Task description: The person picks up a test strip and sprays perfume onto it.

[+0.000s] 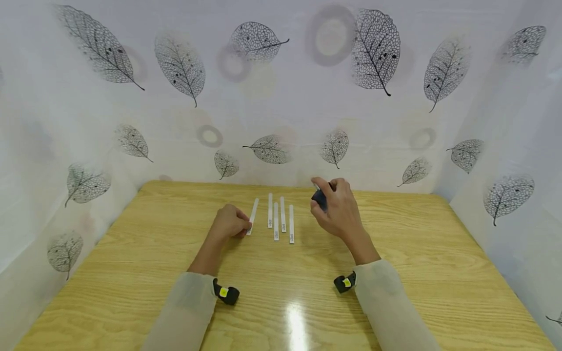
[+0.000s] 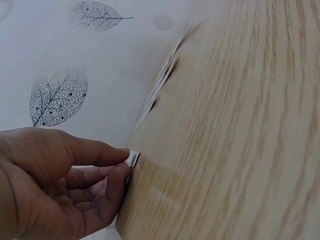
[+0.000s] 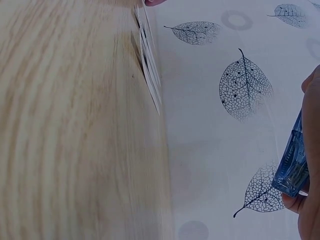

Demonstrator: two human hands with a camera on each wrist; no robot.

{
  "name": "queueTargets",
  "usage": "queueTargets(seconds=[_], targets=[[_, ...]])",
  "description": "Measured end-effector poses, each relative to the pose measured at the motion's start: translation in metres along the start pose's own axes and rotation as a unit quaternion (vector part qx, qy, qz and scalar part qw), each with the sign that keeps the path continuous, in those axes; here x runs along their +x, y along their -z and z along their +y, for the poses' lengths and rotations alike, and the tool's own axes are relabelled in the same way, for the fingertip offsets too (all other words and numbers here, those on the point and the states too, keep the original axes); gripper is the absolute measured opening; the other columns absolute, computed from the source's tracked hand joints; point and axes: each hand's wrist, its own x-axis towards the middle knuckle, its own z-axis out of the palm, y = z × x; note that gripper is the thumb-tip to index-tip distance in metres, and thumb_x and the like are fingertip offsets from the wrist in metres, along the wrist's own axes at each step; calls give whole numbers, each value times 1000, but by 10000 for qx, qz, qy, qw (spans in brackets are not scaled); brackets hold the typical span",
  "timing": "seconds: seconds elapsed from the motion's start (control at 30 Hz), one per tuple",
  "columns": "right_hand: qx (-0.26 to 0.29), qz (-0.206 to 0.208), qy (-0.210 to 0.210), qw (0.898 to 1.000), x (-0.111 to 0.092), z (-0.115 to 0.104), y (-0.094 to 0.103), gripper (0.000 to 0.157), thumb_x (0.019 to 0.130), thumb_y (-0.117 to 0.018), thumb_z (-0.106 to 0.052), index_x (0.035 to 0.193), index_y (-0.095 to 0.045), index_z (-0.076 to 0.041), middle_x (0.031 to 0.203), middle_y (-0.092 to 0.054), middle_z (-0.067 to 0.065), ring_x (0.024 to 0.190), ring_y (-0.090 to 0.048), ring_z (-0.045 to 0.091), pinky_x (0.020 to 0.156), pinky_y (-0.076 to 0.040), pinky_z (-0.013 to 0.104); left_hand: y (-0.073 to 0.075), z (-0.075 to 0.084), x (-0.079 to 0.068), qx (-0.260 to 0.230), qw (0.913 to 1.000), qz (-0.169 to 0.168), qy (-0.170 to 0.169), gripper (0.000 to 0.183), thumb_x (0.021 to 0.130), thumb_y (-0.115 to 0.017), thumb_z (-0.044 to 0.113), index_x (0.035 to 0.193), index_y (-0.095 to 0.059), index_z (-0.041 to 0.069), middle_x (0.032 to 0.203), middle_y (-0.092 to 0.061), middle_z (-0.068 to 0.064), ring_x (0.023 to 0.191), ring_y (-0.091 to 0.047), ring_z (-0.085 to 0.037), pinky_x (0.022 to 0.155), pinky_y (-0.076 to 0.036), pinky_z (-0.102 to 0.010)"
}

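My left hand point(image 1: 230, 222) pinches the near end of the leftmost white paper test strip point(image 1: 253, 214) between thumb and fingers. In the left wrist view, a short piece of that strip point(image 2: 134, 158) shows at the fingertips, low by the wood. Several more white strips point(image 1: 283, 214) lie side by side to its right, with small dark print at their near ends. My right hand point(image 1: 340, 209) holds a dark blue glass perfume bottle point(image 1: 320, 199) above the table, right of the strips, the index finger over its top. The bottle's clear blue base point(image 3: 289, 172) appears in the right wrist view.
A light wood-grain table point(image 1: 263, 302) lies under both hands. White cloth with dark leaf prints point(image 1: 281, 97) hangs behind the table's far edge and along both sides. Each wrist wears a black camera on a strap point(image 1: 226, 292).
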Motion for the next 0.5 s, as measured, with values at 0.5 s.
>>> queueTargets(seconds=[0.5], targets=[[29, -85, -11, 10000, 1, 2, 3, 48, 97, -49, -40, 142, -51, -25, 112, -48, 28, 89, -49, 42, 68, -45, 53, 7, 5, 1, 240, 9992, -94, -321, 19, 92, -75, 12, 102, -73, -4, 80, -72, -11, 66, -67, -16, 61, -54, -27]])
